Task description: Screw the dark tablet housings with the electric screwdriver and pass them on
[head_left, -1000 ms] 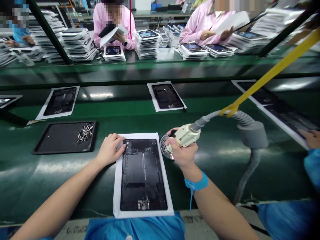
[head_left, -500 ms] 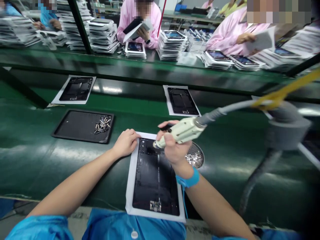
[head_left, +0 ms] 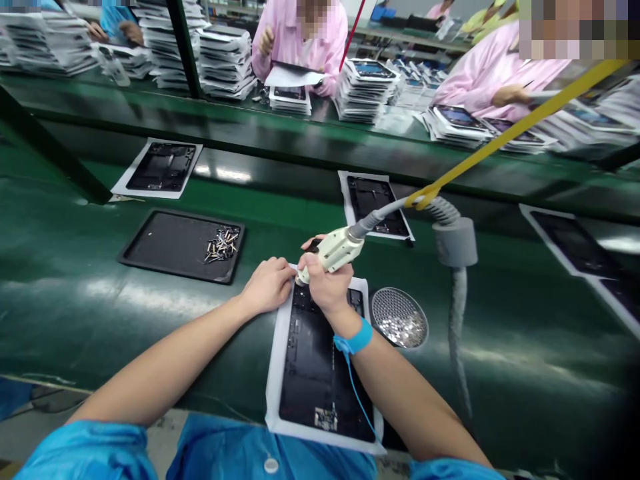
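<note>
Centrally, a black tablet panel (head_left: 320, 380) is laid on a white sheet (head_left: 274, 373) near the front edge of the green worktop (head_left: 75, 313). Its top edge is pressed by the flat, open left hand (head_left: 267, 285), while an electric screwdriver (head_left: 333, 250) is gripped in the closed right hand (head_left: 325, 283), tip against the panel. A round mesh dish of screws (head_left: 399, 318) is set just beside it.

Electric screwdriver (head_left: 333, 251) gripped by right hand (head_left: 325, 288) at upper corner of black tablet panel (head_left: 325, 380); panel's top edge pressed by left hand (head_left: 267, 285); mesh dish (head_left: 399, 318) just beside panel.
</note>
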